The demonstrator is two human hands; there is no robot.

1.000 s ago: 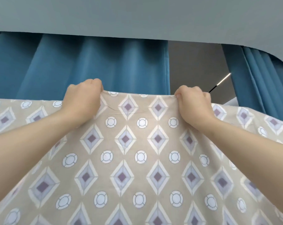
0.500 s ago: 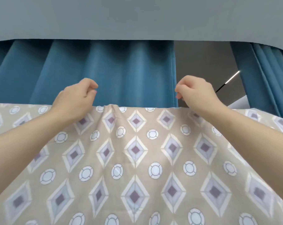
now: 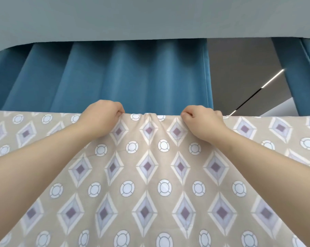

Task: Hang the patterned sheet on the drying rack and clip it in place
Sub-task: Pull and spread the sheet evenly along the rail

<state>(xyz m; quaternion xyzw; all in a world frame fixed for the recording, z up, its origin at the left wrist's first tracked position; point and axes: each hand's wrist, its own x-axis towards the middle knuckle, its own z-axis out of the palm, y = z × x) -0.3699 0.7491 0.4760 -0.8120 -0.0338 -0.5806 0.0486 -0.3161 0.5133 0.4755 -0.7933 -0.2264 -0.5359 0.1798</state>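
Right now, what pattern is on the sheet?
Beige sheet with purple-centred diamonds and white circles; head view.

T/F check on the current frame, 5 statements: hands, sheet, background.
1. The left hand and the right hand both grip the top edge of the patterned sheet. True.
2. The sheet is plain white. False: it is beige, printed with diamonds and circles.
3. A blue curtain hangs behind the sheet. True.
4. The top edge lies flat and taut between the hands. False: the fabric is bunched into folds there.
5. A clip is fixed on the top edge. False: no clip is in view anywhere along it.
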